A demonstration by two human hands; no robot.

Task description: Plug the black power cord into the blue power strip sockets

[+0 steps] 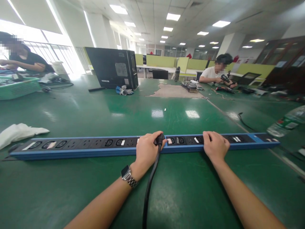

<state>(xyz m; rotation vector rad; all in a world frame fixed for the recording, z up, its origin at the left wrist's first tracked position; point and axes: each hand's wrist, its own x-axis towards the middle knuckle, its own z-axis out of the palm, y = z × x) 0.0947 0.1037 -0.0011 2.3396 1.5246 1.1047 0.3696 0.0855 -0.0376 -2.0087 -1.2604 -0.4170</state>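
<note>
Steadily now, pinching the black plug (159, 139) in a nearly closed left hand (146, 149), best held square to the power strip (83, 152) gripped by a curled right hand (216, 148).

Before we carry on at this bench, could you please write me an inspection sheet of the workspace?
Surface: green tabletop, glossy, with a ragged bare patch toward the back.
Things in hand: long blue-and-black power strip lying crosswise; black plug at its sockets, seating not visible.
Clutter: white crumpled item, gloves, green basket, plastic bottle.
Hands: left hand holds the plug; right hand is on the strip, fingers curled.
Cables: thick black cord runs from the plug toward the wearer; thin dark cable behind the strip at right.
Surroundings: black computer case; two people seated, left and right.
</note>
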